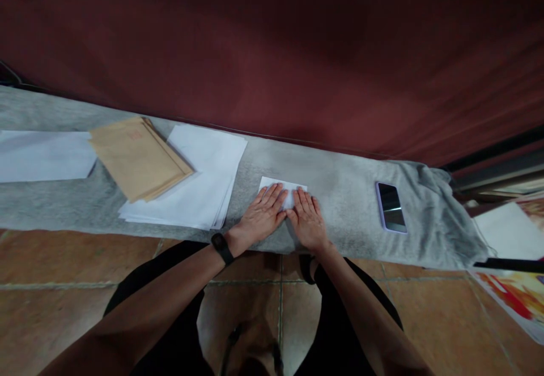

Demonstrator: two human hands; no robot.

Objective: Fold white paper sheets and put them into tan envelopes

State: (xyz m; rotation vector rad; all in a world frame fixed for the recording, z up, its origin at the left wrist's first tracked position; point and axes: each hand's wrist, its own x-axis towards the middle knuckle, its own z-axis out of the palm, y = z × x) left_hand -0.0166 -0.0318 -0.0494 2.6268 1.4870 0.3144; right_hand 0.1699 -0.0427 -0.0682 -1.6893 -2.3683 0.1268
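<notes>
A small folded white paper (284, 187) lies on a grey cloth-covered surface (348, 206). My left hand (262, 214) lies flat on its left part, fingers stretched out and together. My right hand (306, 218) lies flat on its right part, fingers extended. Both palms press down on the paper and hide most of it. A black band (222, 248) sits on my left wrist.
A stack of white sheets (204, 183) lies left of my hands, with several brown envelopes (138, 158) on top. A white envelope (42, 155) lies far left. A phone (391, 206) rests at right. Dark red curtain behind; tiled floor below.
</notes>
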